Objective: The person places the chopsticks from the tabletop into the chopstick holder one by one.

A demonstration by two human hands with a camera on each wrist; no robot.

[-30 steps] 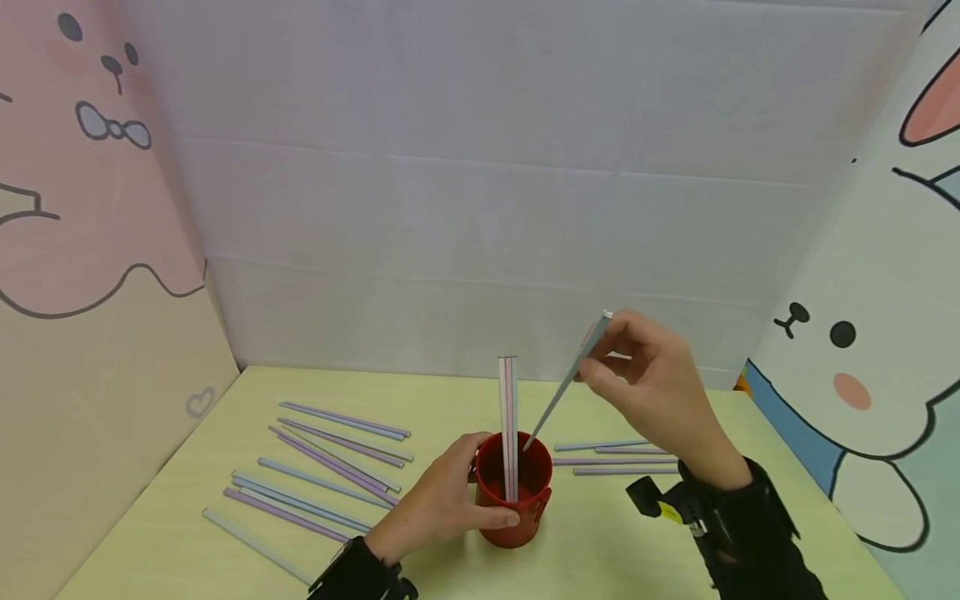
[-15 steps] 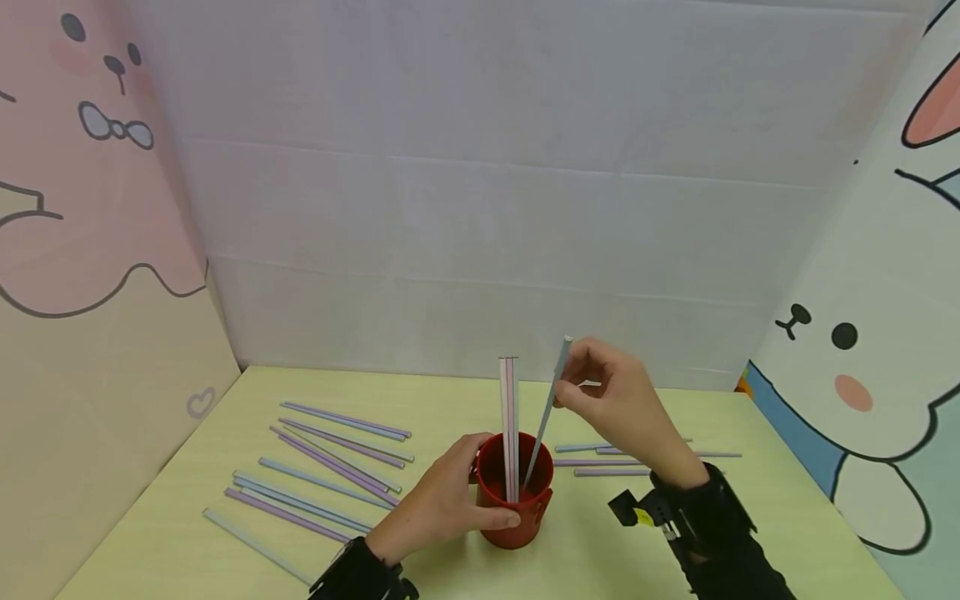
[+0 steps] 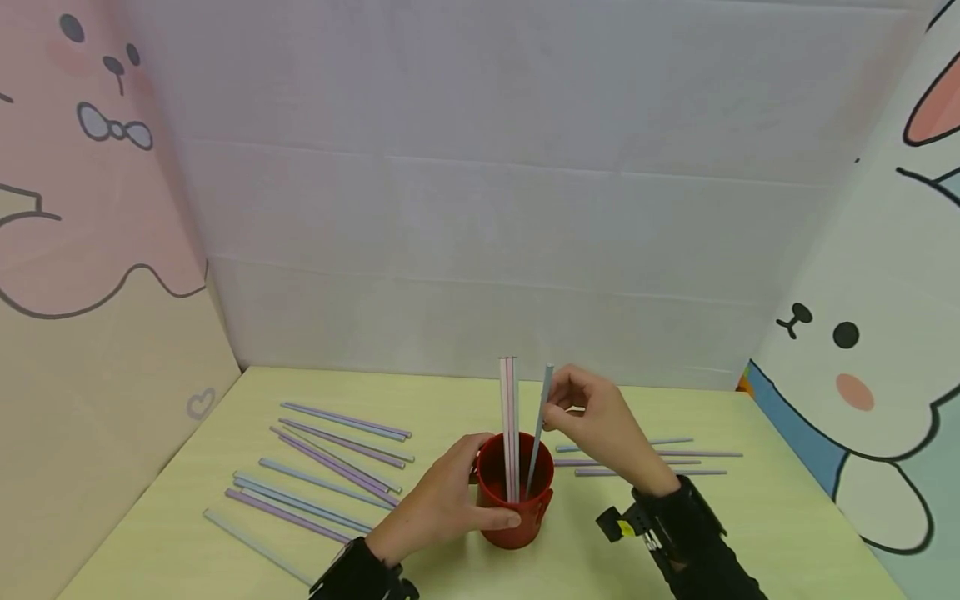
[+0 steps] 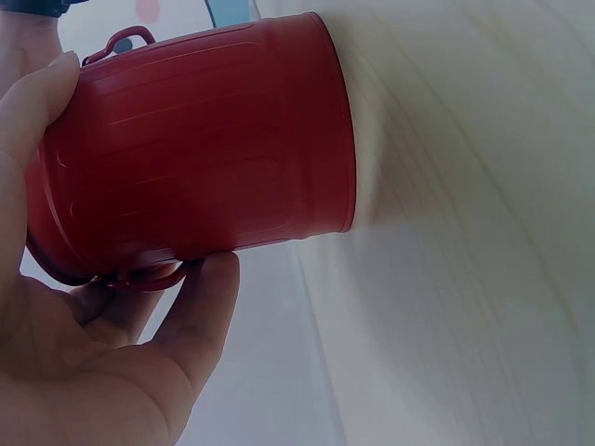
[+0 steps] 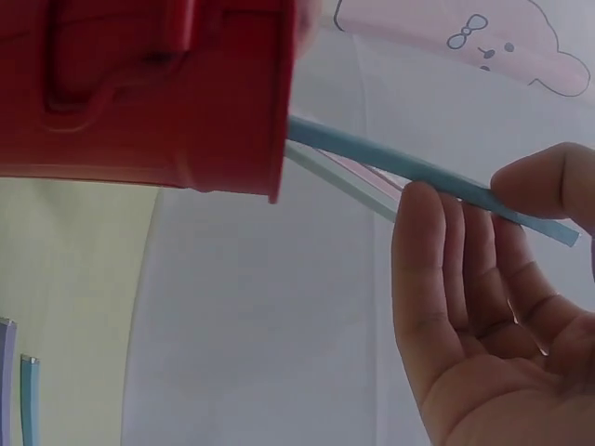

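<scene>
A red cup (image 3: 536, 521), shaped like a little bin with side handles, stands upright on the table. My left hand (image 3: 442, 492) grips its left side, thumb across the front; the left wrist view shows fingertips at a handle (image 4: 149, 282). Between thumb and fingers my right hand (image 3: 596, 421) pinches a thin blue stick (image 3: 542, 412) near its top. Its lower end is down inside the cup, on the right. A bundle of white and pink sticks (image 3: 509, 400) stands in the cup beside it. In the right wrist view the blue stick (image 5: 372, 153) runs past the cup's rim.
Several purple and blue sticks (image 3: 322, 464) lie spread on the table (image 3: 465, 408) left of the cup. More sticks (image 3: 693, 472) lie to the right, partly behind my right forearm. A white back wall (image 3: 487, 208) and cartoon-printed side panels (image 3: 847, 417) enclose the table.
My right hand has moved left and down, bringing the blue stick from a slant at the rim to nearly upright and deeper in the cup. The left hand and cup stay put.
</scene>
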